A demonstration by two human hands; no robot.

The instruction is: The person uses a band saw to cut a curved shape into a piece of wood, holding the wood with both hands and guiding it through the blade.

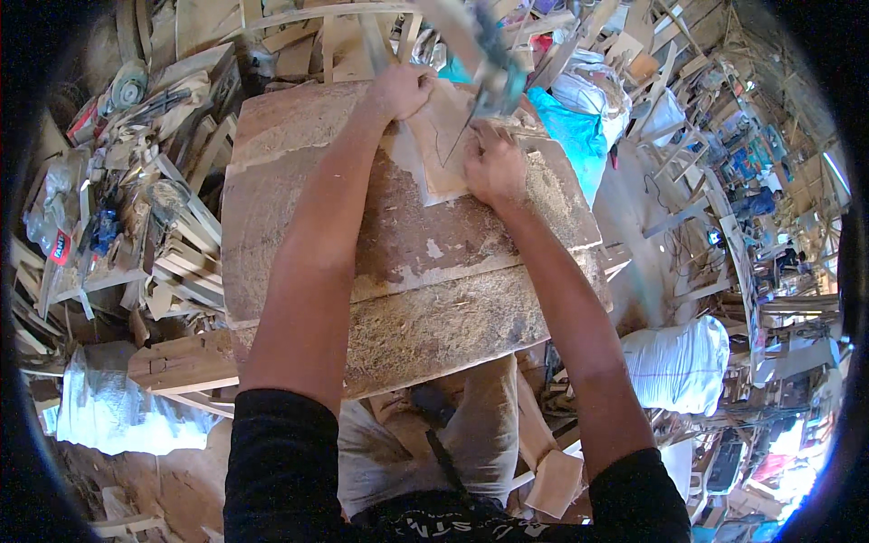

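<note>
A flat, pale piece of wood (444, 172) lies at the far part of a wide, dusty wooden work table (299, 208). A dark pointed line runs across its face. Both my arms reach forward over the table. My left hand (401, 92) is closed on the wood's far left edge, fingers curled. On the right edge, my right hand (496, 166) is closed with bent fingers pressing on the wood. A thin saw blade (472, 113) comes down between my hands, close to my right fingers. The greenish saw head (500, 72) above it is blurred.
Sawdust coats the table's near boards. Wood offcuts (186, 244) pile up on the left, with a plastic bottle (59, 246) among them. Blue and white sacks (579, 118) stand beyond the right edge, and a full white sack (679, 362) sits nearer on the right.
</note>
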